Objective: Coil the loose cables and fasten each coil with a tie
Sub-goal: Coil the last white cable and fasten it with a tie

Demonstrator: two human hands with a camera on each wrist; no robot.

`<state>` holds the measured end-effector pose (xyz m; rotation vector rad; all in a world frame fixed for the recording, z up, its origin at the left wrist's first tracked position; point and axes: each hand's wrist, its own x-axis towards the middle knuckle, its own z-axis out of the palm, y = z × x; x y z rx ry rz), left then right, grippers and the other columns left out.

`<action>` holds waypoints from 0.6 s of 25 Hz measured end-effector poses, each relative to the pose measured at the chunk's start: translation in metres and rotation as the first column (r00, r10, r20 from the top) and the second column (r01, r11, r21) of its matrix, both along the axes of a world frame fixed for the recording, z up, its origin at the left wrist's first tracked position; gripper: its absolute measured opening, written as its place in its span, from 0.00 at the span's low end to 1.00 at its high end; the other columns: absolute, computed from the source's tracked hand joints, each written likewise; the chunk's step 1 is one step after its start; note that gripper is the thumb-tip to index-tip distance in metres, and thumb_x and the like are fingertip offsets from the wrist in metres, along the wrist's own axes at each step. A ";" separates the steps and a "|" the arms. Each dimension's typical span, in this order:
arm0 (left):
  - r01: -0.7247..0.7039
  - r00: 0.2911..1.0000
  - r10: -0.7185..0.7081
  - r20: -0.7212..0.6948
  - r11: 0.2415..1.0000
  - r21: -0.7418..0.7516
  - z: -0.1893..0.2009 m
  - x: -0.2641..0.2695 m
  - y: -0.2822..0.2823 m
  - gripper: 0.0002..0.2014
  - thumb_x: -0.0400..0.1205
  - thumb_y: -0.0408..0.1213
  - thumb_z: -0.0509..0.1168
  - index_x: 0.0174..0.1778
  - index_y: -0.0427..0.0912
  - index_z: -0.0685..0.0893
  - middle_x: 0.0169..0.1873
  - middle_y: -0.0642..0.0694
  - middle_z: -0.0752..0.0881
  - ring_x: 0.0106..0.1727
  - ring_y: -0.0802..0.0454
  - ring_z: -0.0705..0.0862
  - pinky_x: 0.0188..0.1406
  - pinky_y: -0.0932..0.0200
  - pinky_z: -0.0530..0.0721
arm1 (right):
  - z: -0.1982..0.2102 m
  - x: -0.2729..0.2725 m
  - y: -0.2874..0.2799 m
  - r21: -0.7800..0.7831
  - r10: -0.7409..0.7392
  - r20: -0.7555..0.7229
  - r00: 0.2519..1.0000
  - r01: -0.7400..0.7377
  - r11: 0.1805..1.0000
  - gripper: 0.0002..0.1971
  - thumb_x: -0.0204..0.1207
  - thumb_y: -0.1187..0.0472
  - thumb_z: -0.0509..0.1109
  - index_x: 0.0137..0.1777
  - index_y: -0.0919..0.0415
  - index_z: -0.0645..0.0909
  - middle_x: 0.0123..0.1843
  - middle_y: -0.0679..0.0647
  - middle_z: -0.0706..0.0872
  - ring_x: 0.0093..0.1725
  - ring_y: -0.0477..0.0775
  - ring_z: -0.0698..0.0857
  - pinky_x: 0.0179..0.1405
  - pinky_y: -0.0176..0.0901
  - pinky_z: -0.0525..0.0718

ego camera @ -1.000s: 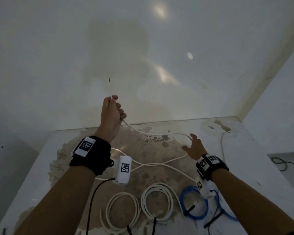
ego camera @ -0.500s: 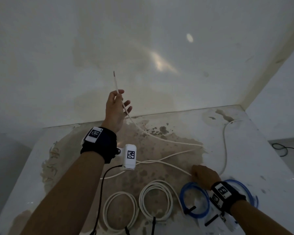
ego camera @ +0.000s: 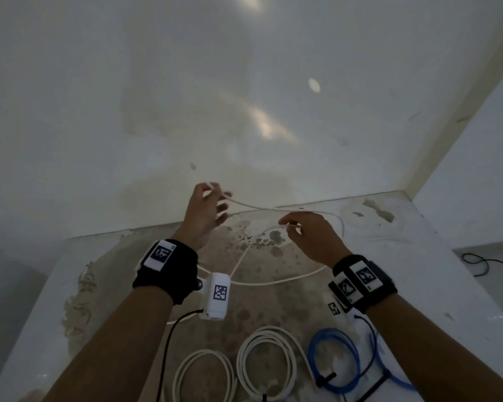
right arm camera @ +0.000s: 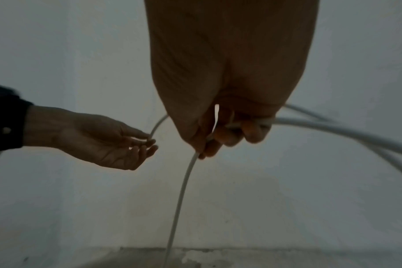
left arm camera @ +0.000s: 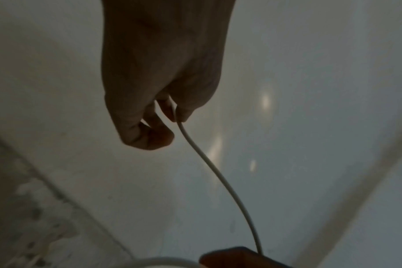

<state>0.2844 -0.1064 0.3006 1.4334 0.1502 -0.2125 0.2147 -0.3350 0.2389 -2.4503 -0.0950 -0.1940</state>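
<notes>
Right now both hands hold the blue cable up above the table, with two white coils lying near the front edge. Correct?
Not quite. The head view shows the left hand and right hand holding a white cable. The blue cable lies coiled on the table, beside the two white coils.

Three coils (ego camera: 266,364) lie side by side on the table (ego camera: 447,300), before both hands

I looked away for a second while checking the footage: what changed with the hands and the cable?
The right hand rose from the table and took hold of the white cable, near the left hand, which still pinches it. The three coils stayed put.
</notes>
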 end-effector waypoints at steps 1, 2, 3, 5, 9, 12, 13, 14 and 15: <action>-0.102 0.993 0.098 -0.062 0.993 -0.058 -0.014 0.006 0.009 0.04 0.88 0.40 0.61 0.49 0.46 0.73 0.40 0.46 0.84 0.31 0.54 0.80 0.27 0.65 0.81 | 0.008 0.001 -0.002 -0.097 0.062 -0.058 0.996 -0.068 0.993 0.11 0.81 0.62 0.66 0.57 0.51 0.87 0.53 0.49 0.88 0.51 0.46 0.85 0.51 0.39 0.83; -0.198 0.975 0.183 -0.125 0.974 -0.114 -0.028 0.013 0.016 0.05 0.87 0.37 0.61 0.46 0.43 0.74 0.34 0.45 0.81 0.26 0.56 0.79 0.22 0.67 0.80 | 0.014 0.001 -0.004 -0.173 0.114 -0.141 0.983 -0.138 0.975 0.11 0.81 0.61 0.66 0.58 0.50 0.87 0.54 0.50 0.88 0.51 0.48 0.85 0.52 0.43 0.83; -0.264 0.954 0.237 -0.181 0.955 -0.139 -0.043 0.019 0.020 0.07 0.87 0.34 0.61 0.44 0.40 0.74 0.31 0.44 0.81 0.22 0.57 0.80 0.20 0.68 0.80 | 0.019 0.000 -0.006 -0.204 0.158 -0.214 0.964 -0.202 0.958 0.11 0.82 0.59 0.67 0.59 0.49 0.87 0.55 0.50 0.88 0.51 0.47 0.84 0.52 0.43 0.82; -0.292 0.929 0.252 -0.272 0.949 -0.117 -0.074 0.024 0.021 0.09 0.87 0.32 0.60 0.43 0.33 0.76 0.29 0.41 0.85 0.21 0.55 0.86 0.21 0.65 0.85 | 0.027 -0.003 -0.009 -0.173 0.212 -0.258 0.943 -0.261 0.950 0.10 0.82 0.57 0.68 0.59 0.47 0.87 0.55 0.49 0.88 0.49 0.45 0.83 0.50 0.39 0.79; -0.185 0.878 0.117 -0.463 0.977 -0.103 -0.132 -0.002 0.016 0.09 0.87 0.32 0.60 0.52 0.28 0.79 0.34 0.38 0.88 0.27 0.48 0.89 0.20 0.60 0.87 | 0.035 -0.013 -0.008 -0.081 0.199 -0.197 0.960 -0.219 0.972 0.06 0.81 0.57 0.71 0.55 0.52 0.87 0.46 0.43 0.86 0.40 0.32 0.80 0.43 0.27 0.76; -0.058 0.925 0.047 -0.377 0.998 -0.016 -0.146 -0.020 0.001 0.08 0.87 0.34 0.60 0.56 0.33 0.80 0.39 0.41 0.88 0.37 0.45 0.87 0.31 0.56 0.89 | 0.030 -0.015 -0.003 -0.060 0.184 -0.172 0.968 -0.197 0.979 0.05 0.80 0.60 0.72 0.54 0.54 0.88 0.43 0.41 0.85 0.37 0.28 0.79 0.42 0.25 0.75; 0.027 0.981 -0.009 -0.195 0.996 0.091 -0.142 -0.023 -0.007 0.08 0.87 0.36 0.60 0.53 0.37 0.82 0.38 0.46 0.90 0.39 0.47 0.87 0.38 0.53 0.89 | 0.027 -0.015 -0.001 -0.061 0.182 -0.160 0.970 -0.193 0.979 0.05 0.80 0.60 0.72 0.53 0.55 0.88 0.43 0.41 0.85 0.37 0.28 0.79 0.41 0.24 0.75; 0.113 0.991 -0.125 0.038 0.964 0.239 -0.130 -0.027 -0.017 0.08 0.87 0.39 0.60 0.51 0.43 0.85 0.38 0.52 0.91 0.42 0.49 0.88 0.47 0.52 0.87 | 0.023 -0.014 0.002 -0.056 0.176 -0.144 0.974 -0.185 0.981 0.05 0.80 0.60 0.72 0.53 0.55 0.87 0.43 0.41 0.85 0.36 0.27 0.78 0.41 0.23 0.74; 0.209 0.931 -0.303 0.201 0.898 0.386 -0.117 -0.032 -0.027 0.10 0.87 0.42 0.59 0.48 0.49 0.85 0.39 0.55 0.91 0.44 0.52 0.88 0.50 0.56 0.84 | 0.020 -0.013 0.005 -0.046 0.167 -0.123 0.978 -0.174 0.984 0.04 0.79 0.60 0.72 0.52 0.55 0.87 0.42 0.41 0.85 0.36 0.28 0.79 0.39 0.23 0.73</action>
